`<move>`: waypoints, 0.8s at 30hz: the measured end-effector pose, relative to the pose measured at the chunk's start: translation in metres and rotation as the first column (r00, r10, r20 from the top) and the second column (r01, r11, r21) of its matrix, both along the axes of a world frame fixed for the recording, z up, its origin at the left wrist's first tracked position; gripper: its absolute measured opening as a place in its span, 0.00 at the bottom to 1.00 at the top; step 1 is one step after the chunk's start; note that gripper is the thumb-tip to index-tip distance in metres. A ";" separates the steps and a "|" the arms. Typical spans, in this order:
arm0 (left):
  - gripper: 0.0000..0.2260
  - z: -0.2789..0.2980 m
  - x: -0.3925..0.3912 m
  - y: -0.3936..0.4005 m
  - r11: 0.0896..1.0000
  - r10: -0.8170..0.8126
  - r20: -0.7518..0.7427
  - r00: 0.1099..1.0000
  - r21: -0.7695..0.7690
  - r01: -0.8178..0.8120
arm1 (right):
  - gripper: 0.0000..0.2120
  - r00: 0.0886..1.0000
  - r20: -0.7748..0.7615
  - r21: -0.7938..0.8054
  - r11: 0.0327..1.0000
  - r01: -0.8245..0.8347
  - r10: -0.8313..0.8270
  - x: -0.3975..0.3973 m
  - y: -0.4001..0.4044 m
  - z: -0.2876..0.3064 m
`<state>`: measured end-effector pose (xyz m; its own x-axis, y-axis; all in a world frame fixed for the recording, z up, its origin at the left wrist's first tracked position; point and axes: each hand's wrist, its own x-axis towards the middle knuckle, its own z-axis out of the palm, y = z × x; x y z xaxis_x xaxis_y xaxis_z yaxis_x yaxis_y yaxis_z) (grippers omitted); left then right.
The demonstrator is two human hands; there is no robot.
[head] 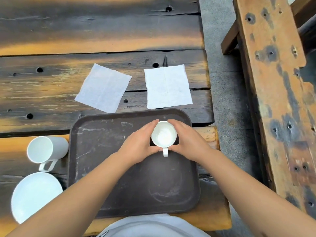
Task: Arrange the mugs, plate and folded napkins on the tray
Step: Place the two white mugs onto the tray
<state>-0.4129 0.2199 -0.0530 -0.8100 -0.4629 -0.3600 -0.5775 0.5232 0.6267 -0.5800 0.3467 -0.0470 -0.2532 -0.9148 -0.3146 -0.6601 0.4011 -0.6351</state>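
Both hands, left (139, 142) and right (189, 141), clasped around upright mug (163, 134) on tray (106, 168); handle at six o'clock; second mug (46, 149) at nine o'clock, nearer left hand.

A table (102, 31) of thick, weathered planks fills the view — dark charred streaks over orange-brown wood, dotted with round holes. To its right runs a strip of grey concrete floor (222, 79), then 1 wooden bench (273, 82), equally worn and blotched. Daylight is soft.
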 end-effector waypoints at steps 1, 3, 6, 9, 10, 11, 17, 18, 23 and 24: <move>0.43 0.000 -0.001 -0.001 1.000 -0.009 0.000 1.000 -0.002 0.009 | 0.42 1.000 -0.001 -0.003 1.000 -0.001 0.001 0.000 0.000 -0.001; 0.39 0.001 -0.003 -0.001 1.000 -0.023 -0.012 1.000 0.008 0.023 | 0.41 1.000 -0.005 -0.011 1.000 -0.006 0.006 0.000 0.000 -0.002; 0.31 0.003 -0.003 0.001 0.999 0.010 -0.058 0.998 0.049 -0.007 | 0.41 1.000 -0.011 -0.022 1.000 0.003 -0.003 0.002 0.002 -0.005; 0.29 0.003 -0.003 0.002 0.995 0.033 -0.064 0.997 0.093 -0.027 | 0.41 1.000 -0.008 -0.027 0.999 0.018 -0.018 0.004 0.003 -0.007; 0.30 0.003 -0.003 0.002 0.994 0.037 -0.064 0.997 0.106 -0.030 | 0.41 1.000 0.000 -0.021 1.000 0.019 -0.019 0.004 0.003 -0.007; 0.30 0.003 -0.003 0.002 0.993 0.040 -0.065 0.997 0.115 -0.033 | 0.41 1.000 0.011 -0.012 1.000 0.023 -0.023 0.005 0.004 -0.007; 0.50 0.009 0.005 0.009 0.999 -0.033 0.124 0.992 0.032 0.029 | 0.51 0.998 -0.055 0.136 0.991 -0.011 0.018 0.009 0.009 0.004; 0.50 0.012 0.009 0.010 1.000 -0.020 0.132 0.991 0.017 0.018 | 0.53 0.996 -0.086 0.162 0.987 -0.004 0.018 0.010 0.011 0.008; 0.43 0.039 0.043 0.018 0.971 -0.055 0.191 0.980 -0.218 0.097 | 0.51 0.983 -0.181 0.158 0.985 0.067 -0.038 0.026 0.025 0.036; 0.42 0.044 0.052 0.020 0.960 -0.059 0.195 0.979 -0.257 0.109 | 0.50 0.978 -0.210 0.157 0.987 0.039 -0.005 0.030 0.028 0.041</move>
